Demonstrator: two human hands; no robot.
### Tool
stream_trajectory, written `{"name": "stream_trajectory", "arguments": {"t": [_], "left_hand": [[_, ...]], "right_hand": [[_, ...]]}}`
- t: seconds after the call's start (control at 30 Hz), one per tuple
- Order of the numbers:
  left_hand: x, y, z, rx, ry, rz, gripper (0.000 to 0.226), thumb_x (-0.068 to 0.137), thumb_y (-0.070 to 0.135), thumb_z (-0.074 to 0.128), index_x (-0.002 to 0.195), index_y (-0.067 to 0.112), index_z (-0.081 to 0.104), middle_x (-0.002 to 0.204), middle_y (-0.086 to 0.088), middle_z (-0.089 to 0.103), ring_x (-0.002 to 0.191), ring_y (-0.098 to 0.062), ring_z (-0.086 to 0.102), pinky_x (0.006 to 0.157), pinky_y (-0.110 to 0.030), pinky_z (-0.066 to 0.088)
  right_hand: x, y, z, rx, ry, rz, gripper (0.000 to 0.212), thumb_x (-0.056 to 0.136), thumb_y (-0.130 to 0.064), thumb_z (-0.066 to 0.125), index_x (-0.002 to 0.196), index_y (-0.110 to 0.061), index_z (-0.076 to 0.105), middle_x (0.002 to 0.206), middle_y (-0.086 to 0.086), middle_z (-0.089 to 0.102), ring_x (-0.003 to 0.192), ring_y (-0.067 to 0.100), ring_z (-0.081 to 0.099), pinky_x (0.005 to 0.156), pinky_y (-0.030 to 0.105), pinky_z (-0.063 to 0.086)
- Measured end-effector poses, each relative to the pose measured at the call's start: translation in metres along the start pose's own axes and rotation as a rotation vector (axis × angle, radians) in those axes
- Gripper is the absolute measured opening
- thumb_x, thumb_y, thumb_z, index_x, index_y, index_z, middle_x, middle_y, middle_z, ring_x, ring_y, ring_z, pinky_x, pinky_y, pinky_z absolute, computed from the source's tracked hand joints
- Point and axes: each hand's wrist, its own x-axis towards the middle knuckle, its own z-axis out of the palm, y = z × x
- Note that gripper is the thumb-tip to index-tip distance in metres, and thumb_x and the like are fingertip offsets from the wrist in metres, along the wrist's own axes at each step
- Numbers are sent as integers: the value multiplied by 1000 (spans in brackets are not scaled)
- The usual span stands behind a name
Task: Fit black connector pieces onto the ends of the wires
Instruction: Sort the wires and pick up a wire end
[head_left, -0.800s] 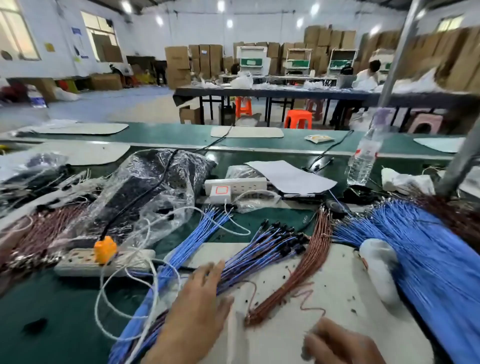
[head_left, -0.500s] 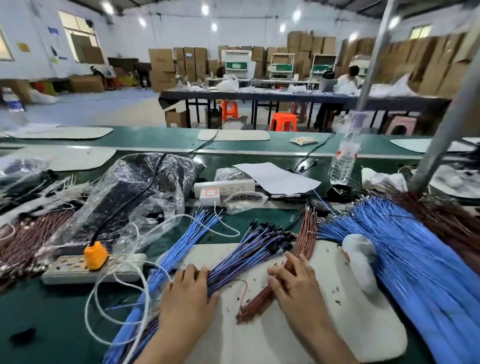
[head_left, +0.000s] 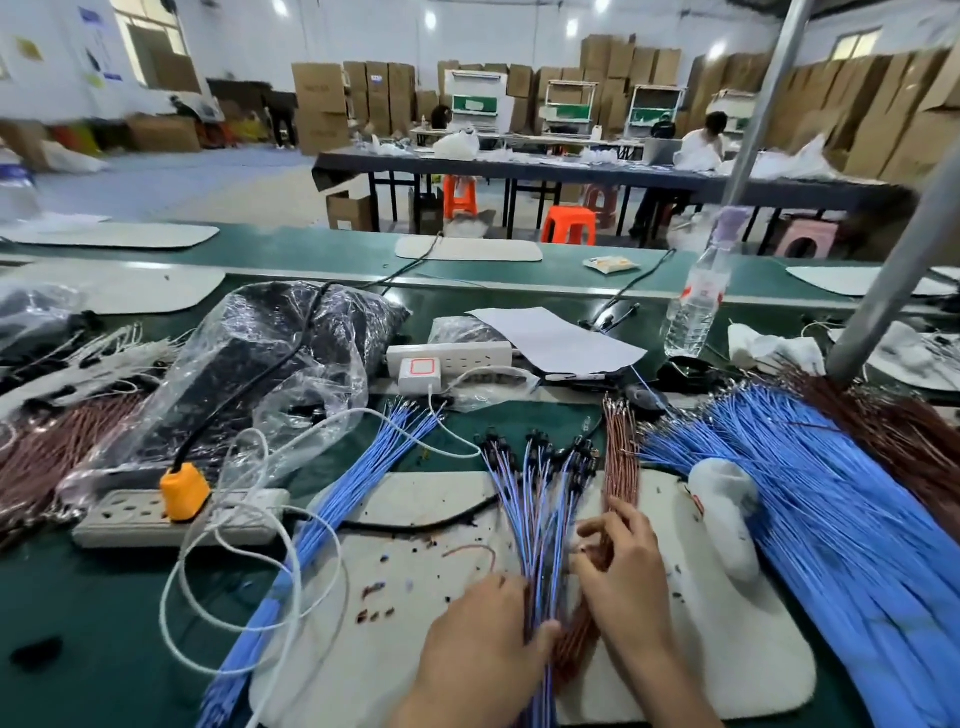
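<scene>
Swung upright, thin black-tipped wires (head_left: 535, 519) fan from gripping left hand (head_left: 483, 639); right hand (head_left: 623, 582) pinches brown strands (head_left: 621, 462).

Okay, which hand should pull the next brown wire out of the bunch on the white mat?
Probably the right hand: its fingers touch the brown wires. The left hand is busy gripping the bundle of fitted wires.

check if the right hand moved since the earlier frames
Yes. The right hand moved forward from the near edge of the white mat to the brown wires, beside the wire bundle the left hand grips.
</scene>
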Motion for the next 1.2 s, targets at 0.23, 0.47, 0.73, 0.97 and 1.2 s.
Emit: {"name": "stream_trajectory", "arguments": {"t": [0.23, 0.47, 0.73, 0.97, 1.2], "left_hand": [[42, -85, -68, 138, 363, -226, 18, 96, 30, 49, 108, 19, 55, 106, 1, 51, 102, -18, 51, 80, -32, 46], [64, -115, -80, 339, 265, -314, 8, 93, 14, 51, 101, 16, 52, 100, -2, 53, 91, -19, 52, 68, -28, 39], [65, -130, -83, 344, 293, -259, 12, 92, 29, 52, 98, 18, 52, 99, 1, 55, 91, -20, 55, 77, -34, 50], [72, -139, -79, 175, 299, -303, 23, 88, 29, 61, 106, 16, 54, 107, -3, 52, 95, -26, 57, 77, -34, 47], [71, -154, -79, -39, 407, -265, 18, 87, 17, 63, 104, 13, 64, 103, -9, 65, 97, -26, 59, 84, -35, 46]], "right_hand": [[0, -7, -1, 49, -51, -6, 28, 79, 4, 69, 82, -23, 61, 140, 8, 47, 125, 27, 49, 108, 34, 37], [0, -6, 0, 57, -55, 48, 22, 78, 0, 71, 84, -19, 64, 139, 10, 50, 130, 32, 43, 108, 54, 38], [-7, -30, -6, 217, 140, -153, 26, 79, 5, 70, 81, -21, 64, 106, 6, 66, 91, 21, 64, 78, 28, 55], [1, -135, 59, 275, -619, -340, 17, 90, -9, 57, 89, -9, 74, 75, 7, 70, 69, 17, 63, 69, 26, 50], [44, -156, 138, 390, -687, 258, 4, 89, -5, 59, 88, 0, 58, 82, 20, 68, 58, 28, 62, 74, 41, 59]]}}
